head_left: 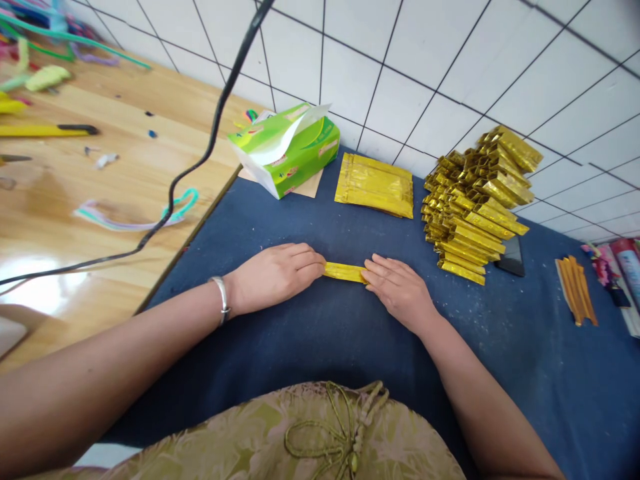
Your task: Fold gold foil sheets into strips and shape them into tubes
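Observation:
A narrow folded strip of gold foil paper (345, 272) lies across the dark blue tabletop in front of me. My left hand (285, 273) is closed on its left end, fingers pressed together over it. At the other end, my right hand (397, 287) grips the strip with its fingertips; the thumb is mostly hidden. Just beyond sits a flat stack of gold foil sheets (375, 187). To the right of that rises a large pile of folded gold foil pieces (470, 207).
A green tissue pack (293, 150) stands behind my left hand. A black cable (215, 127) hangs across the left side, over a wooden table (130, 167) with a yellow cutter (45, 130) and pipe cleaners. Brown strips (576, 290) lie far right, near a dark phone-like slab (513, 259).

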`<state>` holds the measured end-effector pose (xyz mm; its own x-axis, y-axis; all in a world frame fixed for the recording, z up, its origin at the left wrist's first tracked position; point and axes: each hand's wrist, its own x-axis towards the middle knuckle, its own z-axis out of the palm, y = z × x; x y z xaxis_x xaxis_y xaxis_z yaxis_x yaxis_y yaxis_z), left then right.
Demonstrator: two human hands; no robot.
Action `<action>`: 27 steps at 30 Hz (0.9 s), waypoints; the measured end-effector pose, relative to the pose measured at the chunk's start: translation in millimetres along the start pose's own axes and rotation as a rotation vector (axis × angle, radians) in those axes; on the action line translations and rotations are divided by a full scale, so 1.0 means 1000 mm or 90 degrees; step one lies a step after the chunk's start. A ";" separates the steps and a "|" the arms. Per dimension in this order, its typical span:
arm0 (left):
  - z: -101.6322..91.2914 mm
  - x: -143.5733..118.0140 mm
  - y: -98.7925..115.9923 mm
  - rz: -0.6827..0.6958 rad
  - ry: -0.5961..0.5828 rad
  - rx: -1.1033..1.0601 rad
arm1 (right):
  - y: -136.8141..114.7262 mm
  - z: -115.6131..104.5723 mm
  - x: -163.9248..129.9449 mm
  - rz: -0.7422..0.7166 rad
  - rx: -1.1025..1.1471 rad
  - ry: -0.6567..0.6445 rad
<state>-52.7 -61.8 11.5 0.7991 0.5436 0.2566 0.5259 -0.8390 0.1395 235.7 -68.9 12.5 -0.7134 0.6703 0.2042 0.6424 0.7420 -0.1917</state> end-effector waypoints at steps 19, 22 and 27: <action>0.003 -0.005 0.001 0.007 0.051 0.030 | 0.003 0.001 0.000 -0.009 0.032 0.034; 0.003 -0.004 0.002 -0.044 0.084 -0.002 | 0.002 0.003 0.000 -0.011 0.026 0.062; 0.000 0.000 0.005 -0.115 0.090 -0.097 | -0.006 0.004 -0.001 0.004 0.082 0.130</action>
<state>-50.5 -66.0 12.5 0.6427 0.6848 0.3436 0.5973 -0.7287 0.3350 231.6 -74.4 9.3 -0.6297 0.6719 0.3899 0.5962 0.7397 -0.3120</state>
